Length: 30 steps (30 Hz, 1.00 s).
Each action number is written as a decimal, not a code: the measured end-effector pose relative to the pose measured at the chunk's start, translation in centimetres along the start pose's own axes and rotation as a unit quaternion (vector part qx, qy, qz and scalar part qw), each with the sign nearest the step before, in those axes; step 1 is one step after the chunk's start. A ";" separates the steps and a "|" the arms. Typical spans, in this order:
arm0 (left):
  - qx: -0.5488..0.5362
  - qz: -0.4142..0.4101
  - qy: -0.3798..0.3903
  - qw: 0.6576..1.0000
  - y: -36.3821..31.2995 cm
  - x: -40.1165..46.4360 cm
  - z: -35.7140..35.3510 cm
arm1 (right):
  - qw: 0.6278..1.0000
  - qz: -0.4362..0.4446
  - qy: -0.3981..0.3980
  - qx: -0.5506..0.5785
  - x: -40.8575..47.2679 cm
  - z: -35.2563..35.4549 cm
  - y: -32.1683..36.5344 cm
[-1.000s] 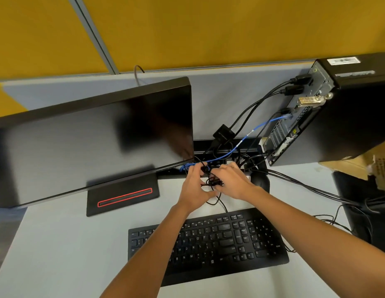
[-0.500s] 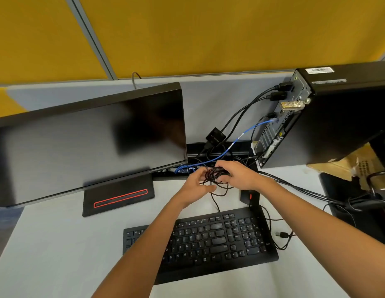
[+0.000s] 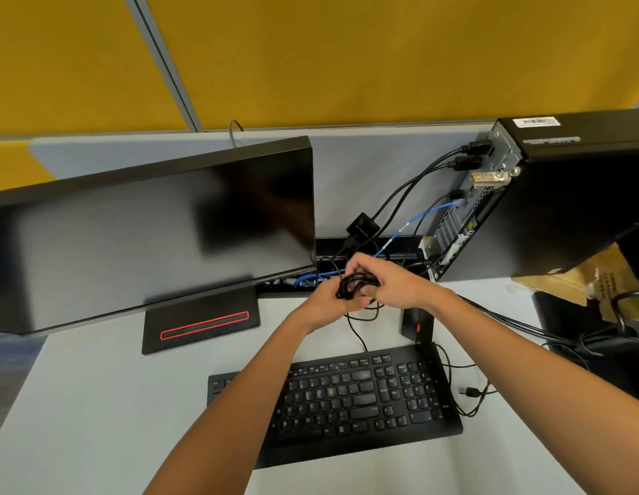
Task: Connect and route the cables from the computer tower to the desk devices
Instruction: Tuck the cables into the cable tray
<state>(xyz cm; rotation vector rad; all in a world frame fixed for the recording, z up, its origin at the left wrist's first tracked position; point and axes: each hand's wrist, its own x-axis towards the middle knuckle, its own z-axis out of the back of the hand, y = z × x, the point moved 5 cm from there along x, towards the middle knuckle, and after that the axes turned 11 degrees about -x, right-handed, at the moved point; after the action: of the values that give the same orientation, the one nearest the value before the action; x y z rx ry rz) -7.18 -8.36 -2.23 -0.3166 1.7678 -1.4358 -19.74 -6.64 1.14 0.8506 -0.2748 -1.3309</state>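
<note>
Above 1 keyboard (image 3: 350,398) | 2 hands: left (image 3: 328,301), right (image 3: 389,284) grip 1 cable bundle (image 3: 353,284)

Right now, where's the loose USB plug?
In the head view, the USB plug lies on the desk, just right of the keyboard.

The monitor (image 3: 150,241), keyboard (image 3: 346,398), computer tower (image 3: 568,209) and coiled cable (image 3: 353,285) are black; the monitor base (image 3: 200,321) carries a thin red outlined bar. A blue cable (image 3: 414,223) runs from the tower over the pale grey counter (image 3: 79,405), the wall panel (image 3: 346,55) behind is mustard yellow, and the mouse (image 3: 416,323) is black with a red wheel.
</note>
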 end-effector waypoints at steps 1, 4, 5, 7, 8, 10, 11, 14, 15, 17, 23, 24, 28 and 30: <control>0.002 -0.002 -0.007 1.000 0.2 0.1 0.0 | 1.000 0.008 -0.004 -0.005 0.1 0.0 0.1; 0.017 0.023 0.013 1.000 0.1 0.1 -0.3 | 0.992 0.046 0.038 -0.113 0.5 -0.5 0.2; 0.018 0.038 0.028 0.999 0.0 0.1 -0.2 | 0.984 0.064 0.042 -0.162 0.5 -0.6 0.2; 0.024 0.059 0.044 0.997 -0.7 0.1 0.2 | 0.967 0.086 -0.004 -0.241 0.4 -0.5 0.7; 0.027 0.064 0.045 0.997 -1.0 0.1 0.5 | 0.958 0.094 -0.040 -0.267 0.2 -0.4 1.2; 0.038 0.074 0.056 0.995 -1.3 0.3 0.8 | 0.933 0.117 -0.080 -0.330 0.1 -0.7 2.3; 0.042 0.078 0.067 0.994 -1.2 0.4 0.7 | 0.920 0.130 -0.075 -0.362 0.2 -1.1 2.5; 0.043 0.054 0.061 0.996 -1.0 0.9 0.8 | 0.922 0.106 -0.058 -0.367 0.4 -0.7 1.2; 0.034 0.028 0.037 0.998 -0.9 1.1 1.1 | 0.929 0.090 -0.059 -0.355 0.5 -0.2 0.4; 0.033 -0.047 -0.035 0.998 -0.5 1.1 1.7 | 0.943 0.068 -0.062 -0.319 0.3 0.6 -0.9; -0.002 -0.103 -0.137 0.985 2.1 0.5 0.3 | 0.978 -0.016 -0.031 -0.205 0.4 -0.8 -2.5; -0.044 -0.083 -0.134 0.987 2.4 0.5 -0.1 | 0.979 -0.025 -0.036 -0.197 0.4 -0.9 -2.7; -0.174 -0.046 -0.126 0.976 3.0 1.1 -0.3 | 0.982 -0.056 -0.074 -0.167 0.6 -0.9 -3.4; -0.186 -0.021 -0.069 0.980 2.5 1.6 -0.5 | 0.969 -0.060 -0.086 -0.225 0.7 -0.7 -3.6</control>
<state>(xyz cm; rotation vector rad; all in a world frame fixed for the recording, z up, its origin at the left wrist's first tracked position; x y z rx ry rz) -7.81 -8.21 -5.12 -0.6364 1.9170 -1.0756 -21.77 -6.98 -1.97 0.3750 -0.0480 -1.5076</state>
